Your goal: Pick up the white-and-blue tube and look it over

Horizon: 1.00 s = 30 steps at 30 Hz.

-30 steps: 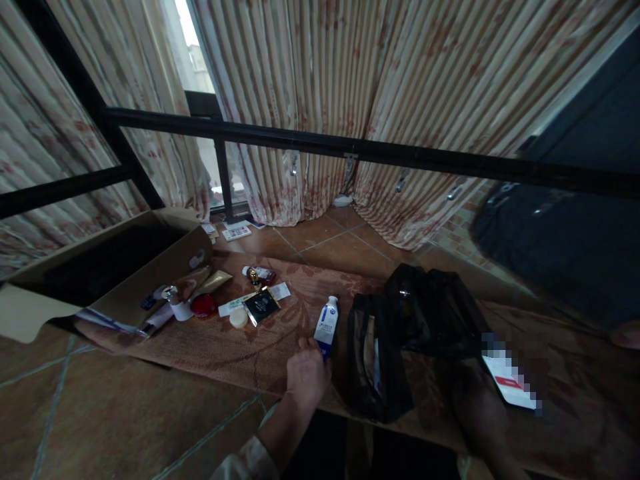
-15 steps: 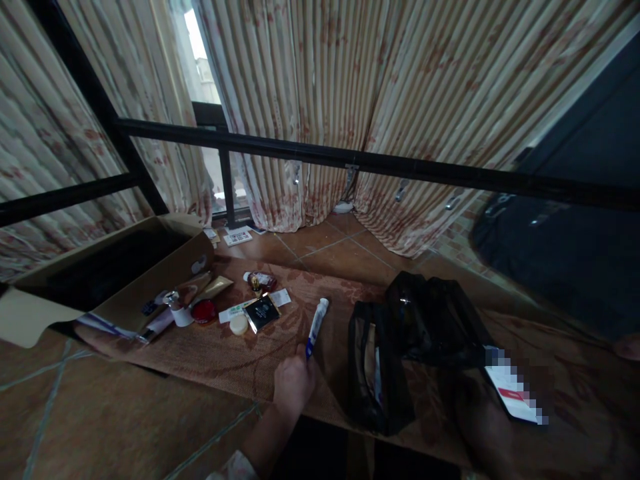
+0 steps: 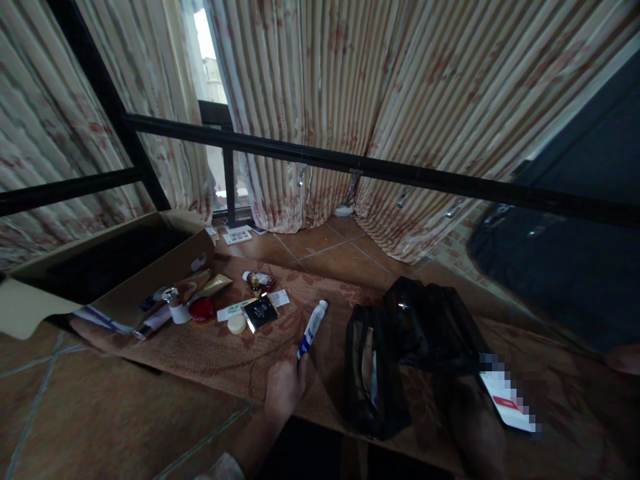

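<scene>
My left hand (image 3: pixel 285 387) is closed round the lower end of a white and blue toothpaste tube (image 3: pixel 312 328). The tube's white cap points away from me. Just right of it sits a black mesh pouch (image 3: pixel 377 393), unzipped along the top, with slim items inside. Behind that pouch lies a larger, shiny black bag (image 3: pixel 430 327). A dim shape, seemingly my right hand (image 3: pixel 473 420), is near the bag's front edge and beside a phone (image 3: pixel 507 403) with a lit screen. Its fingers are lost in shadow.
On the cloth-covered bench (image 3: pixel 210 360) lie a black sachet (image 3: pixel 261 312), a round cream item (image 3: pixel 237 324), a red jar (image 3: pixel 202 309), a pump bottle (image 3: pixel 176 307) and a small bottle (image 3: pixel 261 281). Behind them stands an open cardboard box (image 3: pixel 150 273). A black rail (image 3: pixel 320 150) crosses before the curtains.
My left hand and the toothpaste tube have shifted a little left and toward me, and more of the tube's blue print shows. The view has turned slightly.
</scene>
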Tool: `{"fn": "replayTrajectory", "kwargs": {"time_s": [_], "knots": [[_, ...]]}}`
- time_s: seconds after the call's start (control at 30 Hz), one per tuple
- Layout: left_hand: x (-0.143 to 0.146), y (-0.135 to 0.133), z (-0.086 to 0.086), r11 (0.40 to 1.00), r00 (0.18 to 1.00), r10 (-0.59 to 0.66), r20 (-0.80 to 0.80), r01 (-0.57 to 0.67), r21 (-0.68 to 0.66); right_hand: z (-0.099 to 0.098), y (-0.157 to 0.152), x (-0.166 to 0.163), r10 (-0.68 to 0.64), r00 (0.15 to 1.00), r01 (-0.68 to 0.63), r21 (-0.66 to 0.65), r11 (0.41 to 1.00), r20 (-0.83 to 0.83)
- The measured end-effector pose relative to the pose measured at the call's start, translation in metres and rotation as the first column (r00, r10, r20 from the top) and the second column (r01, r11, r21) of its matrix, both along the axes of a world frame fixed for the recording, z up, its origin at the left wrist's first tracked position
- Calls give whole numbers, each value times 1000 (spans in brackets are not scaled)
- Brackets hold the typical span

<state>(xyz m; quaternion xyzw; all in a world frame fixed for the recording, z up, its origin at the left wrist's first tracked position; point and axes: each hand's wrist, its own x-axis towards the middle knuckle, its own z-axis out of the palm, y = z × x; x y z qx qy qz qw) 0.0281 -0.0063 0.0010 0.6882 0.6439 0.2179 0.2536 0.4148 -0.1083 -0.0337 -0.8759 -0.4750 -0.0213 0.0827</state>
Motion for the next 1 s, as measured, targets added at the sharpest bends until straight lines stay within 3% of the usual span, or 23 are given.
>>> {"fn": "replayTrajectory", "kwargs": {"time_s": [0.17, 0.4, 0.67, 0.83, 1.0], "knots": [[-7, 3, -4, 996, 893, 85, 442, -72, -47, -1, 0, 1, 1, 1000, -1, 20, 1000, -17], [-9, 0, -5, 993, 751, 120, 649, -86, -83, 3, 1, -1, 5, 999, -1, 103, 995, -41], [-15, -3, 3, 984, 455, 175, 873, -114, -138, -3, -1, 3, 17, 1000, -14, 111, 994, -24], [-11, -7, 7, 980, 465, 201, 862, -94, -177, -6, 0, 6, -3, 1000, 3, 34, 999, 6], [-9, -3, 1, 978, 567, 194, 801, -48, -203, -7, 1, 6, -4, 1000, 3, 22, 1000, 20]]}}
